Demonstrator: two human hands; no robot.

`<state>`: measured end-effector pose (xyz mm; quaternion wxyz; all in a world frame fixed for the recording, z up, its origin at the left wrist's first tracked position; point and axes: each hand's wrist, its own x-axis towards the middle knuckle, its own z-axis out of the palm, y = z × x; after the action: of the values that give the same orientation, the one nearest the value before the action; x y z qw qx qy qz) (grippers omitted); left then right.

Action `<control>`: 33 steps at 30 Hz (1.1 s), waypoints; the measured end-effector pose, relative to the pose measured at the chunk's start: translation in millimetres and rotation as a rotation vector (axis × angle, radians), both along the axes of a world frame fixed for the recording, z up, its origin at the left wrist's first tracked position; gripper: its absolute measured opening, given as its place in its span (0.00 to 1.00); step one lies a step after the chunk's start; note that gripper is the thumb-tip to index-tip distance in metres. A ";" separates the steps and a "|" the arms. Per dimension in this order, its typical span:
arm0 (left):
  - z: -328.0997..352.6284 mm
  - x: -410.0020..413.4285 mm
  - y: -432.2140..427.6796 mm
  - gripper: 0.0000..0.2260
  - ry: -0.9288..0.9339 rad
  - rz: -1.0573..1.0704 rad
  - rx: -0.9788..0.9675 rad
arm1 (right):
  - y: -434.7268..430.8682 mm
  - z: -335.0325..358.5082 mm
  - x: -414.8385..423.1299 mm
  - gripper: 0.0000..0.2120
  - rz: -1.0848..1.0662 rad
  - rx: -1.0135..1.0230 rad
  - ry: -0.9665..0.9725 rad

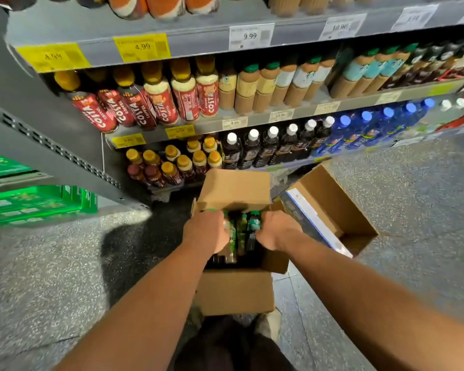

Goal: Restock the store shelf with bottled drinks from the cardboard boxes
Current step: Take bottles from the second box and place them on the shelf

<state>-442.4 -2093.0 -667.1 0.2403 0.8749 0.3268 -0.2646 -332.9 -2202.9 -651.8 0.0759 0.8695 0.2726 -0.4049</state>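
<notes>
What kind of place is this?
Most likely a supermarket drinks aisle: shelves of bottled drinks, price tags on the shelf edges, an open cardboard box of bottles on the floor.

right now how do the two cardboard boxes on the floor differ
The near cardboard box holds green-capped bottles, and the left hand and right hand reach in; the right cardboard box shows no bottles. The near box sits square to you, the right one angled. Both are open.

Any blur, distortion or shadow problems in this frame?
Head view: the wide lens bows the shelf edge; far-right blue-capped bottles are soft; a dark shadow lies on the floor beside the box; left hand and right hand, gripping boxed bottles, look fairly sharp.
</notes>
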 end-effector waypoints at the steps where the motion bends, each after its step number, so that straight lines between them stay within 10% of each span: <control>1: -9.9 -4.1 -1.8 0.10 0.000 0.022 -0.010 | -2.9 -10.2 -5.1 0.18 -0.008 -0.003 0.016; 18: -238.1 -26.6 -5.7 0.15 0.025 0.679 -0.260 | 9.4 -256.6 -60.5 0.06 -0.269 0.013 0.229; 33: -367.8 -20.8 -5.9 0.27 0.103 1.089 -0.383 | 28.4 -386.0 -55.5 0.30 -0.697 0.045 0.274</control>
<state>-463.2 -2098.9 -1034.9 0.4797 0.5075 0.6875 -0.1993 -388.4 -2174.5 -1037.8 -0.1229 0.8493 -0.0232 -0.5128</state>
